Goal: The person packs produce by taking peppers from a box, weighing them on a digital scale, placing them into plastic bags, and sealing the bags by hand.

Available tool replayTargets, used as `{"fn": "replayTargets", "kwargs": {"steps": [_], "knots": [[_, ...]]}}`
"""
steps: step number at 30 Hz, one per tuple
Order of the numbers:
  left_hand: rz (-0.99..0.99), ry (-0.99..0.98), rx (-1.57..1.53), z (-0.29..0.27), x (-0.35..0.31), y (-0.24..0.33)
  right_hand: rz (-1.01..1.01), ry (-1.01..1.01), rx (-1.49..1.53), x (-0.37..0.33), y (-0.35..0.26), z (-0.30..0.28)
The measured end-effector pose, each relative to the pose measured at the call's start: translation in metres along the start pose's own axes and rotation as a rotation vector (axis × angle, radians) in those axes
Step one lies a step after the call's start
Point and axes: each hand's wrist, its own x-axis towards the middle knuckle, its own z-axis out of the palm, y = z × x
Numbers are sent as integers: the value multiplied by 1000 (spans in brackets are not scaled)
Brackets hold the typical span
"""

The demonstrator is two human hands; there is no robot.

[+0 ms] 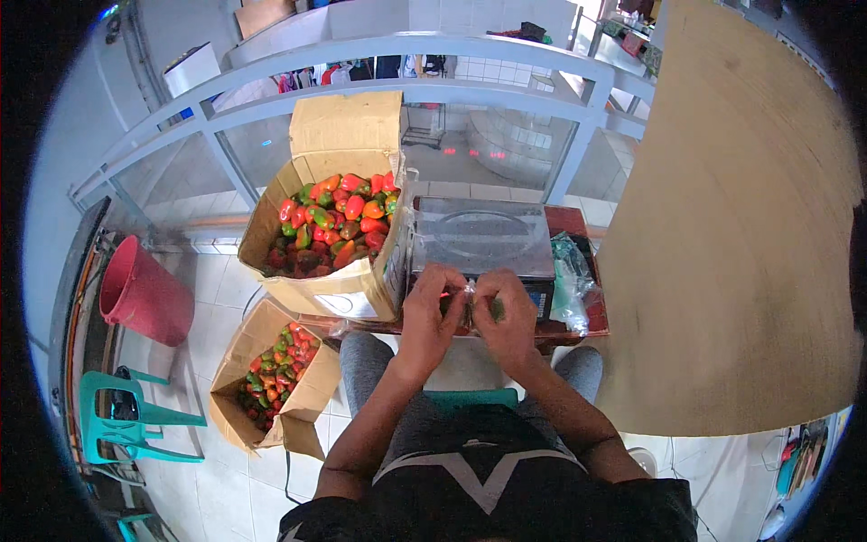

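My left hand [432,309] and my right hand [508,314] meet in front of me with fingers closed. They pinch the gathered top of a small clear plastic bag [470,289]. Something green shows near my fingers, though its kind is mostly hidden. Just beyond the hands sits a weighing scale [479,226] with a flat metal top. To its left, an open cardboard box [339,294] holds many red and green peppers [352,208]. Clear and greenish plastic bags [569,280] lie right of the scale.
Scale and box stand on a low dark-red table [591,307]. A second cardboard box [302,425] of peppers is on the floor at left, near a red bucket [149,289] and green plastic chair [135,415]. A large brown panel [731,244] rises at right; a railing [406,88] runs behind.
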Motion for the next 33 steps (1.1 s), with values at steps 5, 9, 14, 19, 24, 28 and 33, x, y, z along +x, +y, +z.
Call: {"fn": "replayTargets", "kwargs": {"steps": [5, 9, 14, 19, 24, 28, 33], "knots": [[-6, 165, 118, 8, -5, 8, -236, -4, -51, 0, -1, 2], [-33, 229, 23, 10, -8, 1, -136, -27, -44, 0, -3, 2], [41, 134, 21, -3, -6, -5, 206, -205, 165, 15, -17, -17], [40, 45, -21, -6, -6, -4, -29, -405, -116, 28, -3, -25], [-15, -75, -115, -15, -6, -10, -147, -544, -43, 28, 8, -30], [-52, -242, -262, -18, -13, -27, -127, -618, -113, 21, 9, -32], [-217, -326, -471, -15, -23, -22, 111, -595, 144, -3, 19, -31]]}}
